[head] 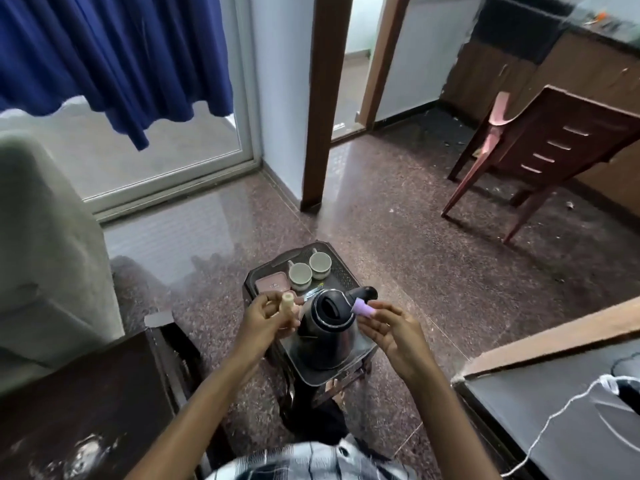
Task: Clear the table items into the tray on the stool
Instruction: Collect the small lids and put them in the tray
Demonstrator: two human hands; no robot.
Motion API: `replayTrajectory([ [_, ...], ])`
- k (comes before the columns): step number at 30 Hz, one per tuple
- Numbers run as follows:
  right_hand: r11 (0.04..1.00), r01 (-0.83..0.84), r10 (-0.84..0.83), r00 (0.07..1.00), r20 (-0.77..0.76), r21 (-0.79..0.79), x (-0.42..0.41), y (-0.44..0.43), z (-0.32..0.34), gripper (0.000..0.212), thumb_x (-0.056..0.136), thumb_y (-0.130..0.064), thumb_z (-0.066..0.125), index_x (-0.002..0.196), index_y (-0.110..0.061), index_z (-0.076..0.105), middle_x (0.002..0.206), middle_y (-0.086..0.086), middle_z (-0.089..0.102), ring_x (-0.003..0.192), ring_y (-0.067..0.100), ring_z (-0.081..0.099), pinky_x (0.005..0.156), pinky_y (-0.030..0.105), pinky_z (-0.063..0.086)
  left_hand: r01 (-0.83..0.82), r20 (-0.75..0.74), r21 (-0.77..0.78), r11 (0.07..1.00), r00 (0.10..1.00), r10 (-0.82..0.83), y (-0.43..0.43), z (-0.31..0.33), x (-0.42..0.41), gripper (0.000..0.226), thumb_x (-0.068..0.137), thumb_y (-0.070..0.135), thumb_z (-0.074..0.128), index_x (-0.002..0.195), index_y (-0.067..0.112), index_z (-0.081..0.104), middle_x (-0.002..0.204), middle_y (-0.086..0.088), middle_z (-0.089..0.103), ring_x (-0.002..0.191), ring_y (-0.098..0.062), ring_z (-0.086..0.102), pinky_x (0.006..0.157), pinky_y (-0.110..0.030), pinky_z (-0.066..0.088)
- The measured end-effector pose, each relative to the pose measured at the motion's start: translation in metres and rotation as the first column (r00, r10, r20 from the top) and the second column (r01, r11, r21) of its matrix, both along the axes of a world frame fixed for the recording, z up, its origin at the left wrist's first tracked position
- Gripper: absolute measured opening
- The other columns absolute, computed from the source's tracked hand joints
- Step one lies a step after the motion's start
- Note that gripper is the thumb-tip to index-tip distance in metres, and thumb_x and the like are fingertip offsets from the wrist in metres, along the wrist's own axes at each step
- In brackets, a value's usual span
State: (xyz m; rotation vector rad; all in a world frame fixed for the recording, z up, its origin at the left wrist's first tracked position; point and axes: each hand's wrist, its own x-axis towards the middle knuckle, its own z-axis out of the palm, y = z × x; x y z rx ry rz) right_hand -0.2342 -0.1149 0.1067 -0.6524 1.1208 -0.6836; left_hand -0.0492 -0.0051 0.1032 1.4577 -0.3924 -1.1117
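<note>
With cups point(309, 270) and kettle point(327, 327) already on the tray point(313, 370), the left hand point(264, 315) grips a cream tube point(287, 304) and the right hand point(389, 329) pinches a purple cap point(362, 309), neither yet set down.

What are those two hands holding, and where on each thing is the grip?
The left hand holds a cream cylinder round its lower part, with the top end free. The right hand pinches a purple cylinder by its nearer end.
</note>
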Motion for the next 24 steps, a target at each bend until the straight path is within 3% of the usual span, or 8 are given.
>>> replayTrajectory([
  [4,0.999,-0.011,0.013,0.998,-0.066,0.033,0.013,-0.057,-0.009,0.016,0.085,0.006,0.052,0.08,-0.006,0.06,0.069,0.011,0.066,0.056,0.016,0.063,0.052,0.021,0.056,-0.048,0.019,0.056,0.997,0.999,0.047,-0.048,0.0,0.005,0.015,0.083,0.007,0.065,0.094,0.015,0.058,0.098,-0.004,0.071,0.074,-0.017,0.063,0.071,-0.031,0.056],
  [7,0.999,-0.025,0.028,0.994,-0.106,0.03,0.018,-0.093,-0.023,0.016,0.084,0.009,0.052,0.079,-0.004,0.058,0.07,0.012,0.063,0.051,0.013,0.063,0.05,0.018,0.054,-0.1,0.053,0.088,0.991,0.994,0.095,-0.077,0.0,0.008,0.021,0.082,0.006,0.066,0.09,0.023,0.06,0.095,0.0,0.065,0.079,-0.014,0.062,0.064,-0.022,0.053],
  [14,0.989,-0.143,0.15,0.956,-0.25,0.046,0.044,-0.146,-0.068,0.015,0.079,0.011,0.06,0.075,-0.003,0.058,0.071,0.013,0.057,0.062,0.02,0.053,0.047,0.013,0.048,-0.181,0.083,0.15,0.972,0.982,0.17,-0.095,-0.011,0.011,0.033,0.073,-0.004,0.072,0.084,0.027,0.065,0.095,0.002,0.066,0.092,-0.019,0.061,0.082,-0.037,0.052],
  [16,0.973,-0.224,0.231,0.93,-0.286,0.059,0.058,-0.154,-0.086,0.008,0.078,0.01,0.062,0.081,0.002,0.06,0.072,0.012,0.059,0.062,0.02,0.054,0.048,0.013,0.049,-0.206,0.084,0.176,0.963,0.977,0.194,-0.094,-0.014,0.012,0.033,0.073,-0.005,0.072,0.086,0.024,0.064,0.094,0.001,0.066,0.089,-0.016,0.062,0.078,-0.031,0.056],
  [19,0.933,-0.357,0.342,0.853,-0.393,0.038,0.081,-0.162,-0.112,0.022,0.075,0.002,0.072,0.094,0.008,0.064,0.068,0.009,0.061,0.062,0.016,0.056,0.051,0.016,0.05,-0.253,0.076,0.178,0.951,0.967,0.243,-0.094,-0.011,0.018,0.03,0.075,-0.009,0.067,0.096,0.011,0.062,0.092,-0.001,0.064,0.081,-0.011,0.06,0.061,-0.014,0.056],
  [24,0.811,-0.585,0.409,0.604,-0.684,-0.032,0.111,-0.173,-0.144,0.006,0.07,-0.006,0.073,0.074,-0.005,0.068,0.074,0.015,0.068,0.072,0.026,0.063,0.073,0.04,0.054,-0.284,0.084,0.205,0.937,0.959,0.272,-0.091,-0.008,0.037,0.034,0.076,-0.006,0.068,0.105,0.009,0.061,0.097,0.0,0.063,0.082,-0.011,0.06,0.057,-0.014,0.055],
])
